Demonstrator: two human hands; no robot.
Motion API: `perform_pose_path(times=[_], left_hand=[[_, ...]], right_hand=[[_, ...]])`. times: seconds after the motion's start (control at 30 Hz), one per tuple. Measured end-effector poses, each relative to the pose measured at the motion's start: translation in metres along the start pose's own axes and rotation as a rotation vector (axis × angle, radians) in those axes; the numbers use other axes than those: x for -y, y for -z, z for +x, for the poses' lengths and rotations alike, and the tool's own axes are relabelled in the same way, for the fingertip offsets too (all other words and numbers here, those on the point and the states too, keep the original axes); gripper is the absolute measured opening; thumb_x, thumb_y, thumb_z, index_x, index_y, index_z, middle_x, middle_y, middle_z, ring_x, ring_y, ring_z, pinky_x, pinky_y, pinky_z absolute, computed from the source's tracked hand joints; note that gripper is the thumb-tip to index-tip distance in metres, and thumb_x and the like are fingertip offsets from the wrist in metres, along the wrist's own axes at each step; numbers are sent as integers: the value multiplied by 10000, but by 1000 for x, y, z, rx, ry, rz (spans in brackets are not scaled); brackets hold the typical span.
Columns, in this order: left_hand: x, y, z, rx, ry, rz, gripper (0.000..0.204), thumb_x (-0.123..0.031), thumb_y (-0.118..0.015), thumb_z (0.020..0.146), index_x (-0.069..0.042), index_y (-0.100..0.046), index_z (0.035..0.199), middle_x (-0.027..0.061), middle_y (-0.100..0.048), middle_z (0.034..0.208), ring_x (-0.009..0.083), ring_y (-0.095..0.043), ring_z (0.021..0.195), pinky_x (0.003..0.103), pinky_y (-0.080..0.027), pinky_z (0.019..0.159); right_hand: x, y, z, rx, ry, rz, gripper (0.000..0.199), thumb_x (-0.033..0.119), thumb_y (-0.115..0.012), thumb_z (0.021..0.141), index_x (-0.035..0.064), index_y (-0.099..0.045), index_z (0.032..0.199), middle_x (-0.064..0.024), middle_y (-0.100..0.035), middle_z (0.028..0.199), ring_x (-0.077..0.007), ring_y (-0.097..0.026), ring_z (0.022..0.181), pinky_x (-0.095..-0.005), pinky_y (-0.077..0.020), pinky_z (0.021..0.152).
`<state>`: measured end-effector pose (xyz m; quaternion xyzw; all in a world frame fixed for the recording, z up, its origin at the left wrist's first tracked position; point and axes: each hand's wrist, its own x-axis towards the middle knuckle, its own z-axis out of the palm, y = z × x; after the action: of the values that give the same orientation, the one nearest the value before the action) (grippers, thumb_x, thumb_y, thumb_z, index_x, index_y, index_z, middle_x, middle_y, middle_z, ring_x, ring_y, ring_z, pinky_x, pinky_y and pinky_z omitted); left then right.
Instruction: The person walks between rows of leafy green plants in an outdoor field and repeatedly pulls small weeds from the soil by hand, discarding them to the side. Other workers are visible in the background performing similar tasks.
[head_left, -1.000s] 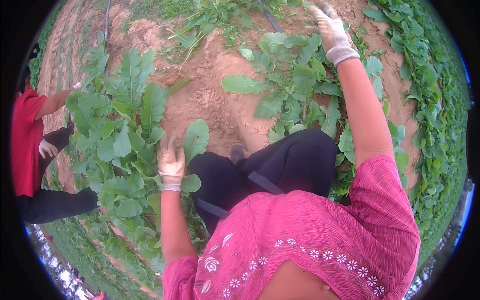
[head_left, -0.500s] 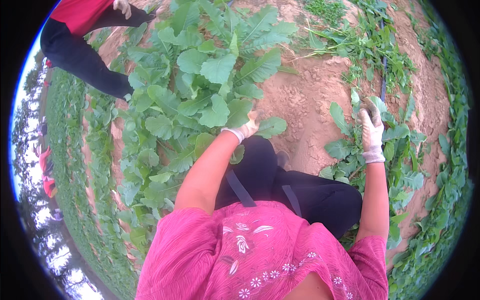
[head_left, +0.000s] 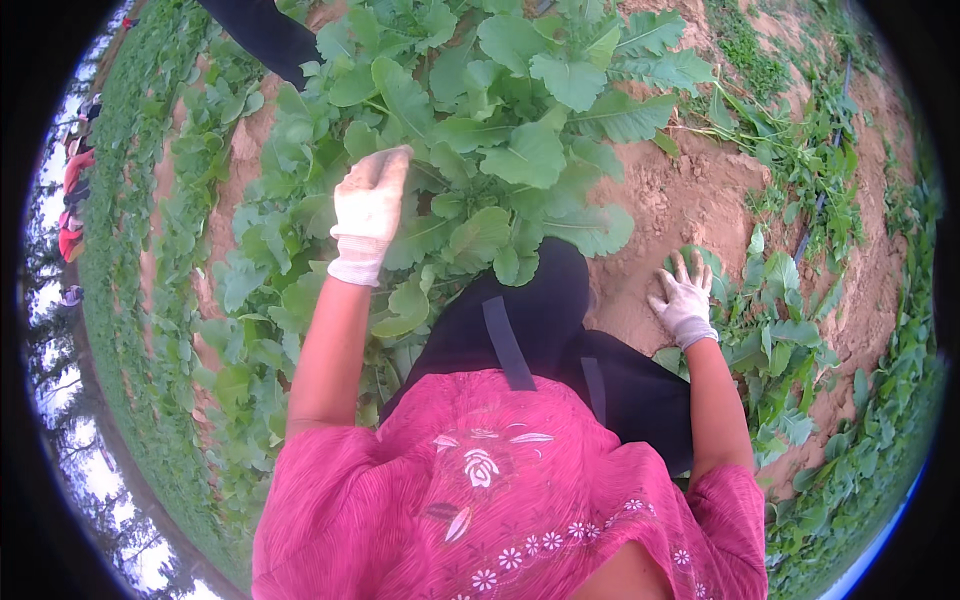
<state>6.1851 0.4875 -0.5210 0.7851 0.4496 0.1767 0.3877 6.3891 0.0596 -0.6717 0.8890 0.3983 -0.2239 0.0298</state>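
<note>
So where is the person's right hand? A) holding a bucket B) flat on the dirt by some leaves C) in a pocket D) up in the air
B: the right hand, in a white glove, is spread flat on the brown soil beside small green leaves.

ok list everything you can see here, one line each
leafy plants: many, green, row ahead and left
small plants: several, green, by the right hand
soil: reddish brown, bare between the rows
weeds: patch, green, upper right
hose: one, dark, upper right on the soil
other person's leg: one, dark trousers, top left
far people: a few, red tops, left edge
top: one, pink, embroidered
trousers: dark
left hand: white glove, among leaves
right hand: white glove, spread on soil
</note>
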Motion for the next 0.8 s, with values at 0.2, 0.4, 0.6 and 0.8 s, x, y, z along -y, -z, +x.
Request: perform_pose_path(times=[0.2,0.4,0.6,0.8], left_hand=[[-26,-21,28,604,-178,-625,289,-203,-643,947,-16,-721,1153,55,-735,1101,137,-647,1023,290,-476,968],[-31,-88,108,462,-127,651,357,-355,-672,889,-109,-721,1144,88,-730,1136,289,-681,1043,377,-518,946],[-3,-112,110,644,-104,741,456,-427,-697,860,-159,-675,1229,105,-696,1191,315,-650,1106,418,-518,955],[5,-128,110,759,-297,480,524,-390,-681,862,-140,-626,1320,148,-669,1252,300,-645,1134,365,-507,976]], right_hand=[[14,-7,5,-56,-97,-28,448,432,-602,898,171,-660,1257,-100,-375,1561,-417,-166,1495,-600,-108,1210],[18,-21,11,-228,-156,-58,417,406,-592,903,187,-663,1251,-64,-420,1541,-376,-176,1504,-580,-88,1221],[21,-23,13,-282,-188,-58,406,384,-612,880,206,-669,1240,-41,-444,1530,-359,-198,1502,-559,-90,1228],[20,-27,17,-294,-212,-64,388,351,-649,846,219,-675,1210,-42,-470,1502,-364,-224,1491,-569,-111,1217]])
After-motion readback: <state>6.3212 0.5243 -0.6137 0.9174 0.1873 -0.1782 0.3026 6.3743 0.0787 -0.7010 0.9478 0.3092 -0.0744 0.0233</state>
